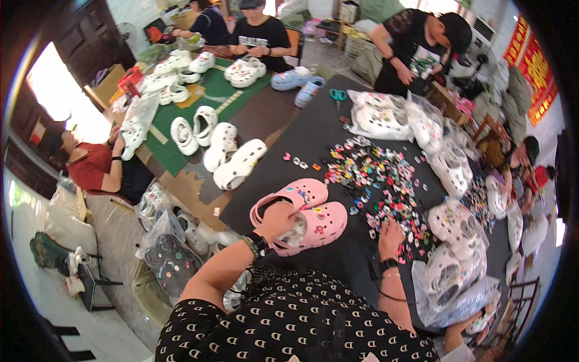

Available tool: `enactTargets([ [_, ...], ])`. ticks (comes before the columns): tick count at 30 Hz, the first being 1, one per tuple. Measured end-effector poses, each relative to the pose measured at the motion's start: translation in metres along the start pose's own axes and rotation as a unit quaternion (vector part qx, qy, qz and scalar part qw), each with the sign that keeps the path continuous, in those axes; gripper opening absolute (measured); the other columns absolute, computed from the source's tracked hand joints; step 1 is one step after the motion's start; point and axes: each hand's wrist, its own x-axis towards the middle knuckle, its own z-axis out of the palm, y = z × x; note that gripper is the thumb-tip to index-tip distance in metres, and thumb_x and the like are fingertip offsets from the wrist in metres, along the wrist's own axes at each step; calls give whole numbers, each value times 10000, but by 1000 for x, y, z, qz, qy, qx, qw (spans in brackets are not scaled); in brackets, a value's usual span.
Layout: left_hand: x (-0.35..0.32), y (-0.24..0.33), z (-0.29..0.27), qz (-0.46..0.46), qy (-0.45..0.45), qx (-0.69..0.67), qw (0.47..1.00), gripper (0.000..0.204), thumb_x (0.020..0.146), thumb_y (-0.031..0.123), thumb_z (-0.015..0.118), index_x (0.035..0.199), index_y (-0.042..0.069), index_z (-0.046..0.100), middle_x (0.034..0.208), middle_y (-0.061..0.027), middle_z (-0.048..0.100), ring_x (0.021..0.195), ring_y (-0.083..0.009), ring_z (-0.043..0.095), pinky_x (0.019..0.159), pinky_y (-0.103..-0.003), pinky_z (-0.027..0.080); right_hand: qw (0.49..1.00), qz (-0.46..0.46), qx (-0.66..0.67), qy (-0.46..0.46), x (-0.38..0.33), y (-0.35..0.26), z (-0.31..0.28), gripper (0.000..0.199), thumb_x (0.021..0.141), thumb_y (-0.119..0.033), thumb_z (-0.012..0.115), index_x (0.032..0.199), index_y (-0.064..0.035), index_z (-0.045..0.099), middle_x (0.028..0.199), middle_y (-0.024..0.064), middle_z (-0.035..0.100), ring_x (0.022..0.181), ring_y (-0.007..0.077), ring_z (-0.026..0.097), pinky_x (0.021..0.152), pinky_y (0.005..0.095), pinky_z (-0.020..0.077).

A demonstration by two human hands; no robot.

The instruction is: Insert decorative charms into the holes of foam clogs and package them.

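Observation:
A pair of pink clogs [326,224] with holes lies side by side on the dark table in front of me, a few small charms set in their tops. My left hand [277,222] grips at the opening of the nearer clog, its fingertips partly hidden; clear plastic shows beside it. At the near edge of a heap of small colourful shoe charms [368,172] is my right hand [391,236]. Its fingers are bent together among the charms, and whatever they pinch is too small to make out.
White clogs [240,164] stand to the left, by a green mat [172,136]. Bagged white clogs [452,229] line the right side. Teal-handled scissors [338,95] lie at the far edge. Several people work around the tables.

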Motion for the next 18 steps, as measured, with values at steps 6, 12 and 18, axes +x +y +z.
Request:
enactTargets([
  [6,24,-52,-71,-147,59,34,987,260,744,236,714,713,12,586,733,-203,603,725,-391,591,652,-485,452,997,-48,37,44,-23,-6,-9,234,901,-183,589,1101,-64,570,1211,163,506,1133,384,445,930,508,372],
  [12,84,-177,-169,-207,238,153,937,326,787,298,697,739,-15,619,819,-235,637,804,-406,616,709,-464,476,997,-55,58,-3,-46,-16,-19,230,823,-89,636,1045,-62,583,1227,170,490,1146,379,430,971,500,349],
  [18,110,-277,-196,-418,226,159,866,512,821,428,648,1109,7,610,1041,-233,660,938,-398,643,815,-469,509,998,-18,18,-50,-69,-22,-24,168,845,-90,620,996,-44,563,1269,185,441,1186,394,389,978,528,327],
])
